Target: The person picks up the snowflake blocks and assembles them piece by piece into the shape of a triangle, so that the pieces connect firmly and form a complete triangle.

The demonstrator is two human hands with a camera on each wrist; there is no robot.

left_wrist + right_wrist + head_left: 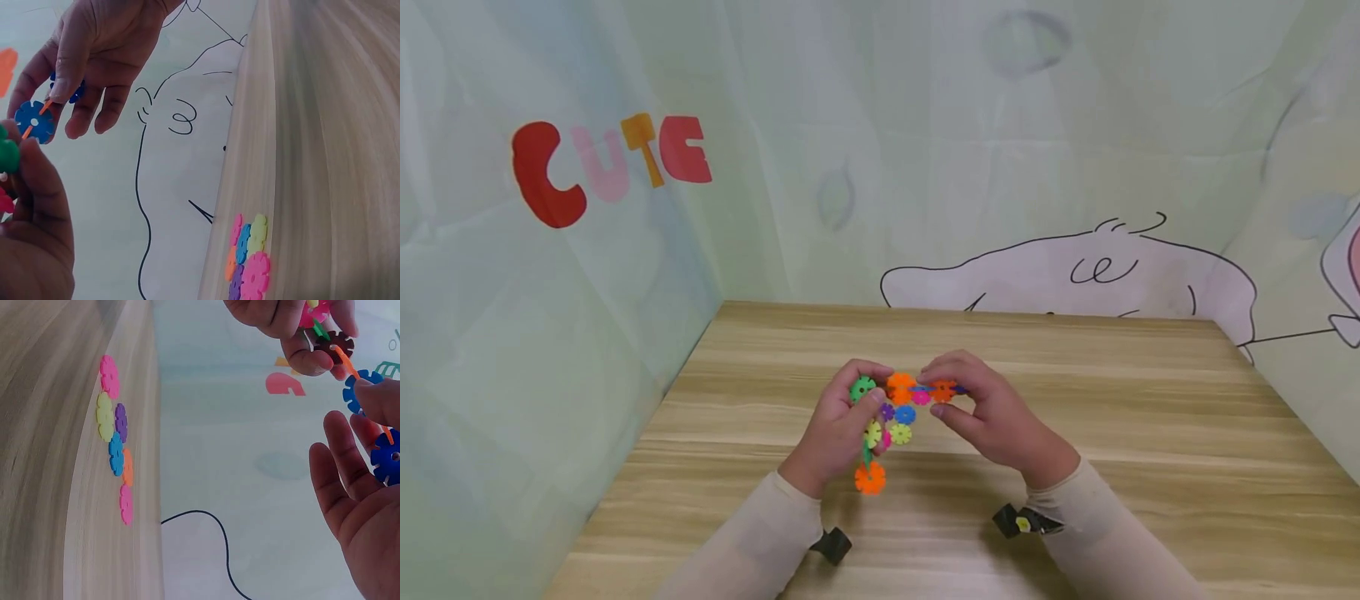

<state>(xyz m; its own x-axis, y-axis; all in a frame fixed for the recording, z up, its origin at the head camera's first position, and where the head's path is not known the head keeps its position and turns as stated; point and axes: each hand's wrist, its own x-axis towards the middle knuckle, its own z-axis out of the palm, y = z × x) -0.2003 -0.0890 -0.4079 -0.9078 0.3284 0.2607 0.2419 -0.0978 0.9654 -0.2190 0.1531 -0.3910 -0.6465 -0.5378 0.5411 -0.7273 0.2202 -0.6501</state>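
A chain of slotted plastic snowflake discs spans both hands. My left hand (838, 425) grips its left part, where a green disc (862, 389) and a yellow disc (872, 433) show beside the fingers. Below that hand hangs an orange disc (870, 478). At the chain's other end my right hand (1003, 417) pinches an orange disc between thumb and fingers; in the left wrist view it is edge-on, slotted between a blue disc (34, 122) and a dark blue disc (389, 459). Part of the chain is hidden behind the left fingers.
Several loose discs lie on the wooden table (760, 350) beneath the hands, among them a blue disc (906, 415), a yellow-green disc (901, 433) and a purple disc (121, 423). A printed cloth backdrop (865, 108) stands along the table's far and left edges.
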